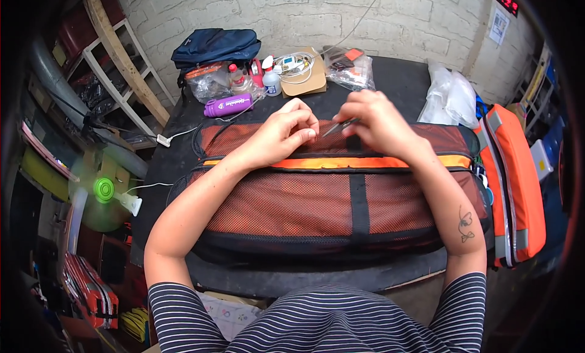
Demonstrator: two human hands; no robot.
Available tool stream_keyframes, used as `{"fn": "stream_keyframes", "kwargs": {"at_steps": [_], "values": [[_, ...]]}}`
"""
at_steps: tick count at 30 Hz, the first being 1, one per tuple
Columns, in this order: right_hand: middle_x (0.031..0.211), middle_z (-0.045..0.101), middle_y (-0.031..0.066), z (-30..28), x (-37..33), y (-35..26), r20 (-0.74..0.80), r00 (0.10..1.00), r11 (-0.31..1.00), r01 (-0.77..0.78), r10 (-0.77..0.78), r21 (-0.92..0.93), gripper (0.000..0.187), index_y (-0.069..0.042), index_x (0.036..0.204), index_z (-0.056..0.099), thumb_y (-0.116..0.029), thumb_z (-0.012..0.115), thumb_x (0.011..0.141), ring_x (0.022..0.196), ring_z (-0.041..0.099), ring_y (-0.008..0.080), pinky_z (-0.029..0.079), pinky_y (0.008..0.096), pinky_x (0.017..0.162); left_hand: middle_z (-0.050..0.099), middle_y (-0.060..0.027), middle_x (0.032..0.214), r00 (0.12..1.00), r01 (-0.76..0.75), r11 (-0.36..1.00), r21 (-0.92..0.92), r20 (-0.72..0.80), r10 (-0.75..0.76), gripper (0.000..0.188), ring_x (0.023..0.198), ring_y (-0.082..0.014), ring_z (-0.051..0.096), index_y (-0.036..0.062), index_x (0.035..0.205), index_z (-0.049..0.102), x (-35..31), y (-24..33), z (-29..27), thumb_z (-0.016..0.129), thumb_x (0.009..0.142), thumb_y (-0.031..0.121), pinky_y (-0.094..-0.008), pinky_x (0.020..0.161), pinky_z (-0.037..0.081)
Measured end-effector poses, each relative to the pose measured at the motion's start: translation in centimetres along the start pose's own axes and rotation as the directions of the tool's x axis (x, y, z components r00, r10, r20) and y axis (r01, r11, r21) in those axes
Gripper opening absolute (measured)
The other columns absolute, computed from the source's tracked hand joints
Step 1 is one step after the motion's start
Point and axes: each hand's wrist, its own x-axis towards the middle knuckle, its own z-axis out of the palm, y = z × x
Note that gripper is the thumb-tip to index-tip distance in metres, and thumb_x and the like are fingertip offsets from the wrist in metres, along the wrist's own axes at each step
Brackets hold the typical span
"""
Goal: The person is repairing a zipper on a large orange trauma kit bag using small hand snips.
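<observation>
A long black bag (292, 204) with orange-red mesh panels lies across the table in front of me. An orange-yellow strip (341, 163) runs along its length, and a black strap (359, 201) crosses the mesh. Above the far panel, my left hand (283, 134) is closed in a pinch; whatever its fingertips hold is too small to make out. Just to its right, my right hand (381, 123) grips a small pointed metal tool (333, 129), perhaps snips or tweezers. The tool's tip points at the left fingertips.
Behind the bag stand a purple bottle (228, 105), a white spray bottle (271, 79), a cardboard piece (312, 79) with a coiled cable and a blue backpack (216, 46). Clear plastic bags (450, 97) and an orange bag (518, 182) are at the right. A green fan (104, 190) spins at left.
</observation>
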Motion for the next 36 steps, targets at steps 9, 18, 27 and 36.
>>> {"fn": "stream_keyframes", "kwargs": {"at_steps": [9,18,27,36], "values": [[0.089,0.058,0.0068,-1.6,-3.1,0.6,0.032,0.999,1.000,0.004,-0.003,-0.007,0.028,-0.007,0.095,0.069,-0.004,0.074,0.068,0.091,0.055,0.0261,0.041,0.0362,0.085,0.054,-0.0119,0.094,0.917,-0.399,0.748,0.530,0.212,0.339,0.008,0.082,-0.0282,0.063,0.0022,0.083,0.058,-0.2,1.1,1.9,0.063,0.081,0.008,-0.0376,0.069,0.051],[0.085,0.056,0.0033,-0.1,-2.3,0.1,0.080,0.991,0.990,0.115,-0.109,-0.079,0.025,-0.010,0.095,0.072,-0.006,0.073,0.070,0.086,0.053,0.0222,0.039,0.0338,0.080,0.049,-0.0165,0.098,0.970,-0.163,0.929,0.333,0.225,0.090,0.013,0.092,-0.0343,0.056,-0.0003,0.097,0.051,0.3,0.6,1.7,0.050,0.092,0.012,-0.0412,0.079,0.047],[0.086,0.054,0.0017,0.0,-1.7,-0.2,0.119,0.963,0.925,0.266,-0.242,-0.270,0.015,-0.012,0.086,0.068,-0.010,0.068,0.071,0.088,0.050,0.0211,0.037,0.0361,0.079,0.050,-0.0137,0.095,0.982,-0.162,0.963,0.214,0.127,0.137,0.009,0.083,-0.0285,0.057,-0.0004,0.093,0.052,0.4,0.6,1.3,0.052,0.093,0.008,-0.0359,0.075,0.048],[0.089,0.058,0.0083,-1.4,-3.5,0.7,-0.123,0.986,0.963,-0.140,0.114,-0.229,0.027,-0.006,0.100,0.064,-0.008,0.071,0.074,0.090,0.057,0.0266,0.043,0.0362,0.080,0.060,-0.0092,0.101,0.911,-0.381,0.837,0.393,0.316,0.266,0.023,0.083,-0.0227,0.066,0.0058,0.097,0.070,1.0,1.0,1.6,0.070,0.075,0.000,-0.0321,0.069,0.055]]}}
